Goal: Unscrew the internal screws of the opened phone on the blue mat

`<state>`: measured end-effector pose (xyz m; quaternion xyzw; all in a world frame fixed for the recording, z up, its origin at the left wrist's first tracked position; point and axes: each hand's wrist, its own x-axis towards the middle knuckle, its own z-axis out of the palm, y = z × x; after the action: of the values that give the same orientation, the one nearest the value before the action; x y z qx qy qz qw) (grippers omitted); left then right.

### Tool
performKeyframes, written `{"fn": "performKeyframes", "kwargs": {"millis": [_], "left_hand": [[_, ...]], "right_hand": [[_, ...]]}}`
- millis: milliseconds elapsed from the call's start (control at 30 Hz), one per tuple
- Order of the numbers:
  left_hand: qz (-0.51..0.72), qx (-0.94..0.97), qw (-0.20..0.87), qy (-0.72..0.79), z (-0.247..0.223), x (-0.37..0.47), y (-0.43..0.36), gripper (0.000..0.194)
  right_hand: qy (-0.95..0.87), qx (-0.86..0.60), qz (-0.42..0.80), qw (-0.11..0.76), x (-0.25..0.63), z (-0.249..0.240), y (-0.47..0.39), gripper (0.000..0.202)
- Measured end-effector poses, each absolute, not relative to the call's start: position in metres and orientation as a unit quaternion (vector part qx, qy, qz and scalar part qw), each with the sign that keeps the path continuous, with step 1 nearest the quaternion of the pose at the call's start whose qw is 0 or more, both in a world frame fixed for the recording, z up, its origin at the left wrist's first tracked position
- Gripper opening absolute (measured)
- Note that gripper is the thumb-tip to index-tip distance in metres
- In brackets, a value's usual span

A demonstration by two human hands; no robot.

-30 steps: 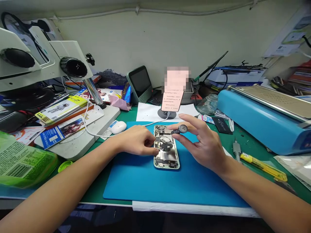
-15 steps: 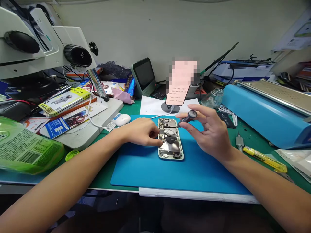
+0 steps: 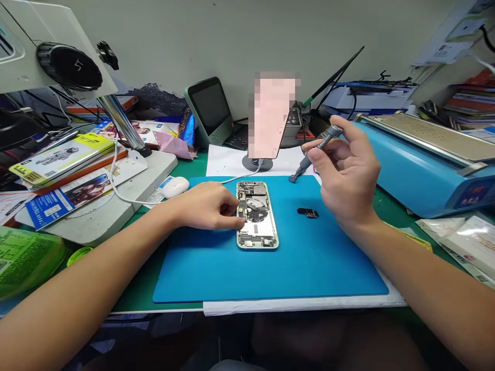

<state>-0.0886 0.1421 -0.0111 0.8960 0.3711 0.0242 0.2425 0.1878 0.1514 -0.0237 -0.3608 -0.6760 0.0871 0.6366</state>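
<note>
An opened phone [image 3: 257,229] with its inner parts bare lies on the blue mat [image 3: 232,273]. My left hand [image 3: 207,206] is at its left edge, fingers curled and thumb resting on the frame, gripping it. In my right hand [image 3: 350,167] is a grey precision screwdriver [image 3: 319,152], pinched between thumb and fingers. Its tip points down and left, above the mat's far edge and clear of the phone. A small black phone part [image 3: 308,213] lies on the mat between the phone and my right wrist.
Behind the mat, a phone with a pink screen [image 3: 270,118] stands on a round stand. A blue machine [image 3: 421,170] sits at right. A microscope base [image 3: 154,180], a white rounded case [image 3: 175,187] and a green bottle [image 3: 29,263] occupy the left. A white cable [image 3: 116,172] crosses there.
My right hand has drawn the screwdriver up and right, away from the opened phone. The small black part now shows. My left hand stays at the phone's edge; the view has shifted.
</note>
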Motion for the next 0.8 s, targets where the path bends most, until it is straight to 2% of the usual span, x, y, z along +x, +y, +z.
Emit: {"fn": "performKeyframes", "kwargs": {"millis": [100, 267, 500, 800], "left_hand": [[0.020, 0.895, 0.244, 0.374, -0.010, -0.088, 0.142, 0.047], [0.017, 0.893, 0.242, 0.379, -0.010, -0.089, 0.142, 0.048], [0.013, 0.892, 0.242, 0.382, -0.012, -0.090, 0.143, 0.048], [0.016, 0.893, 0.243, 0.378, -0.013, -0.090, 0.143, 0.049]], "right_hand": [[-0.672, -0.359, 0.124, 0.636, 0.186, -0.022, 0.151, 0.031], [-0.658, -0.341, 0.146, 0.656, 0.185, -0.019, 0.152, 0.045], [-0.701, -0.354, 0.113, 0.609, 0.184, -0.023, 0.146, 0.035], [-0.591, -0.336, 0.359, 0.640, 0.195, -0.010, 0.154, 0.034]]}}
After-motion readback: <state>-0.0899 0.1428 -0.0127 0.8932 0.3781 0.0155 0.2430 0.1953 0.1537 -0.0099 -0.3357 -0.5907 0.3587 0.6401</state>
